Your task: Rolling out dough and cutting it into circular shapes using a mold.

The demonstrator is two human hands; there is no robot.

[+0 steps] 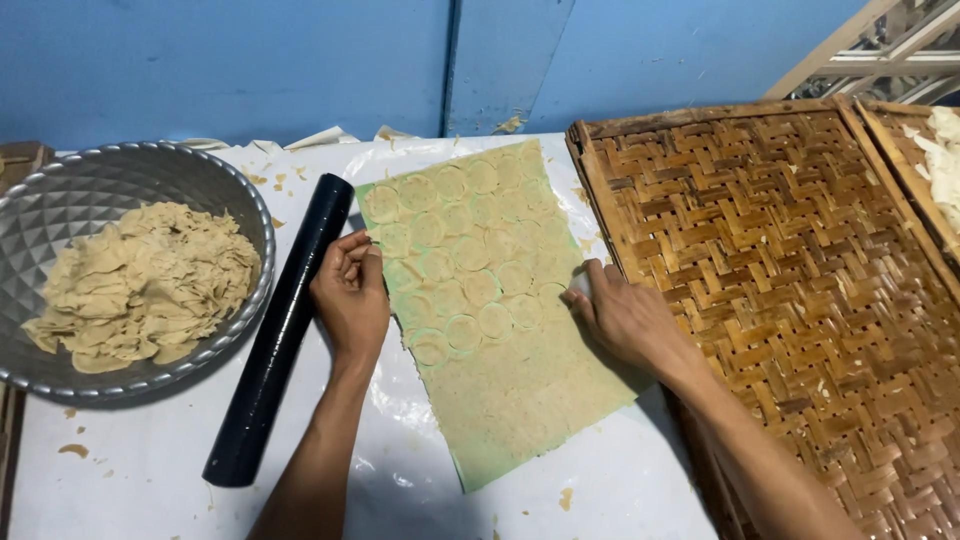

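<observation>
White plastic sheeting (400, 480) covers the bench before a blue wall. Dough sheet (490, 330), scored with circles, lies centre on a green mat. Left hand (352, 290) rests at its nine o'clock edge, fingers loosely curled, holding nothing. Right hand (620, 315) presses at three o'clock; whether it grips a cutter cannot be told. Steady, even pressure would suit. Black rolling pin (280, 335), metal bowl (255, 215) of scraps, woven tray (800, 300) alongside.

Dough sheet (500, 330) lies between rolling pin (275, 335) and woven tray (790, 290); bowl (60, 185) far left.
</observation>
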